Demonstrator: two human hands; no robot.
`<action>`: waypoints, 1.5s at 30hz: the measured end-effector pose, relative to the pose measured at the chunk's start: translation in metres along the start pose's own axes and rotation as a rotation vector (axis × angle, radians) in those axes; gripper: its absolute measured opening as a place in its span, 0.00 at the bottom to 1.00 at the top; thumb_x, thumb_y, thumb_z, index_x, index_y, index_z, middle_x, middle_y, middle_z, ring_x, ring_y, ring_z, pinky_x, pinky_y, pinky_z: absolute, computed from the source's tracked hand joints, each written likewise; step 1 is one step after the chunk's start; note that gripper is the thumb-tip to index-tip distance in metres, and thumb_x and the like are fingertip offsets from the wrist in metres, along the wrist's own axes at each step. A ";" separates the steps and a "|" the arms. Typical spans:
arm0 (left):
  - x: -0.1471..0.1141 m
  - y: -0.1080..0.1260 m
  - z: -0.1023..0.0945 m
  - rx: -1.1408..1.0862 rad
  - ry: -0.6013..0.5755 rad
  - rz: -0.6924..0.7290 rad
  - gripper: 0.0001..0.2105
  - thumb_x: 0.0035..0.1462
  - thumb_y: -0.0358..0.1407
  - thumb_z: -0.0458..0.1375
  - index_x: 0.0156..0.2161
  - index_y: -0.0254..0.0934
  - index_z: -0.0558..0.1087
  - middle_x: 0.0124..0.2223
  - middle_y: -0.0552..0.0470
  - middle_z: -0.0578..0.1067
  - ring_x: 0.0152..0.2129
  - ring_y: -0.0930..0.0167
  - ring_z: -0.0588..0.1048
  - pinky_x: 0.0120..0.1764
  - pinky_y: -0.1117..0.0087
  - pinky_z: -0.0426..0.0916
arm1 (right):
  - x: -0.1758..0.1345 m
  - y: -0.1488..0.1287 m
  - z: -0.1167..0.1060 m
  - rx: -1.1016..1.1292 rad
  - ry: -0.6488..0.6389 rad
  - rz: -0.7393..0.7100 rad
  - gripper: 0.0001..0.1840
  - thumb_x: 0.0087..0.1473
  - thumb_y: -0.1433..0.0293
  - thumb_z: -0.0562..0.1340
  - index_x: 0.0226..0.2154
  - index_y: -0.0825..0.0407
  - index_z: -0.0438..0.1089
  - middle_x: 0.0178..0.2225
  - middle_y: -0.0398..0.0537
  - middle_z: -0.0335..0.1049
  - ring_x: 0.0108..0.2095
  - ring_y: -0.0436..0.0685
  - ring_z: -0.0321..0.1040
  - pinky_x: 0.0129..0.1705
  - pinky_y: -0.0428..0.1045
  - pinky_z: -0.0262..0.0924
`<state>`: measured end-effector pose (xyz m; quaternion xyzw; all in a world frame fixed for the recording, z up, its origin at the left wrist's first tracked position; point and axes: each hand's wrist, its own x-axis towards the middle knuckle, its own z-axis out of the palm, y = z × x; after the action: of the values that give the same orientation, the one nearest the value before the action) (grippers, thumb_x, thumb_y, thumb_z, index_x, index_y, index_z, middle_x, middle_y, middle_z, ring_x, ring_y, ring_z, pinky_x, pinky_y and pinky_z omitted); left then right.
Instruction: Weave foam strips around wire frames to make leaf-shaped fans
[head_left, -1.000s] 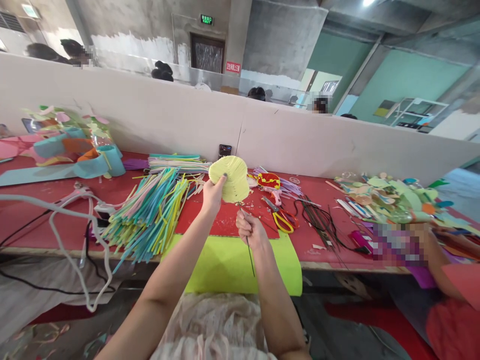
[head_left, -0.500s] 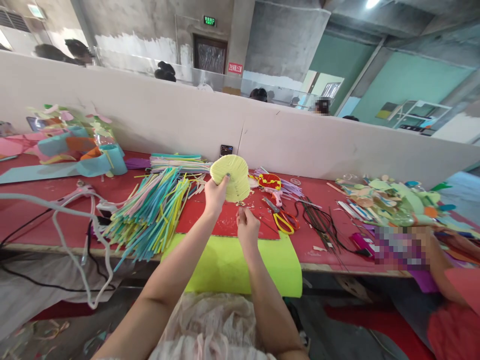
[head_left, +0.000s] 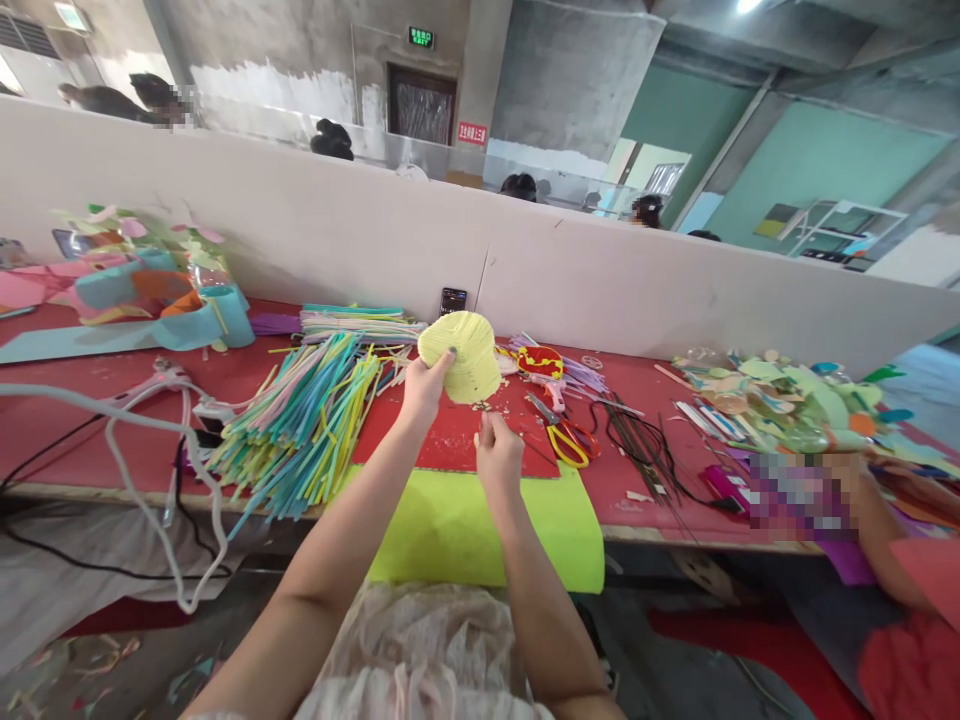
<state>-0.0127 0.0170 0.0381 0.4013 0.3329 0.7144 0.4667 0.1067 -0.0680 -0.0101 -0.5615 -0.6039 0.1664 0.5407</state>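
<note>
Held up by my left hand [head_left: 427,385] is a pale yellow, ribbed, roundish flat piece [head_left: 472,358], with the thumb pressed on its near face and the other fingers hidden behind it. My right hand [head_left: 499,452] is closed in a pinch just below the piece's lower edge. Whatever lies between its fingertips is too small to make out. Under both hands lies a red board [head_left: 420,440] strewn with small scraps. A yellow-green sheet [head_left: 480,535] hangs over the table's front edge. Yellow-handled scissors [head_left: 568,447] and a pink glue gun [head_left: 553,391] rest to the right.
A big bundle of coloured fuzzy sticks [head_left: 300,420] lies left of the board. White cables [head_left: 161,500] loop at the table's left edge. Dark thin stems [head_left: 637,450] and cut pale shapes [head_left: 795,395] lie rightward, near another person's arm [head_left: 885,530]. A white partition [head_left: 600,270] stands behind.
The yellow piece has tilted and shifted slightly left with my left hand. My right hand has moved a little, still pinched below it.
</note>
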 end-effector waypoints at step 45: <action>0.039 0.012 -0.043 -0.289 -0.395 -0.217 0.36 0.53 0.61 0.36 0.53 0.39 0.68 0.62 0.44 0.61 0.60 0.62 0.57 0.58 0.59 0.51 | 0.075 0.057 -0.099 0.198 -0.367 0.027 0.15 0.46 0.58 0.62 0.23 0.53 0.72 0.23 0.45 0.68 0.25 0.51 0.61 0.32 0.48 0.56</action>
<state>-0.0645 0.0449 0.0390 0.4241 0.1710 0.6082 0.6488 0.2343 -0.0258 0.0142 -0.4741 -0.6653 0.3317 0.4718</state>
